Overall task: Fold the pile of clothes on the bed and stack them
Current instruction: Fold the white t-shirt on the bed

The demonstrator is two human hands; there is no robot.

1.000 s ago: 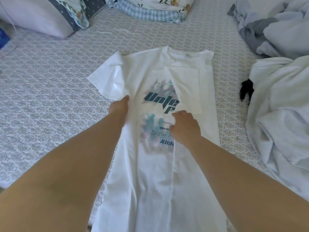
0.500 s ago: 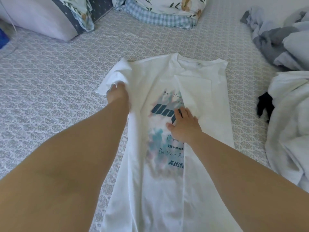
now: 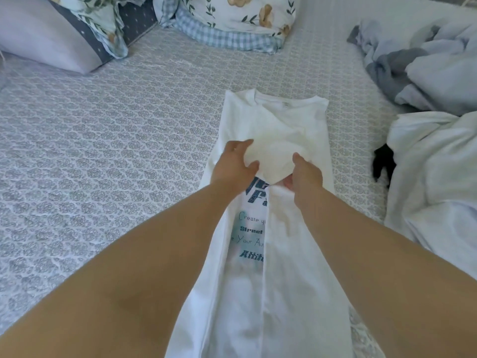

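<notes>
Two bare hands, the left hand [image 3: 233, 166] and the right hand [image 3: 305, 174], reached over one white printed T-shirt [image 3: 284, 267] on one bed [image 3: 116, 156]. Two pillows, a grey pillow [image 3: 44, 40] and a floral pillow [image 3: 232, 19], sat at the far edge. One pile of clothes [image 3: 433, 125] lay at the right, its pieces too tangled to count.

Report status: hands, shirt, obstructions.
Both hands, left hand and right hand, grip the folded-in sleeve of the white printed T-shirt. Shirt lies narrowed lengthwise on bed. No obstruction visible.
</notes>
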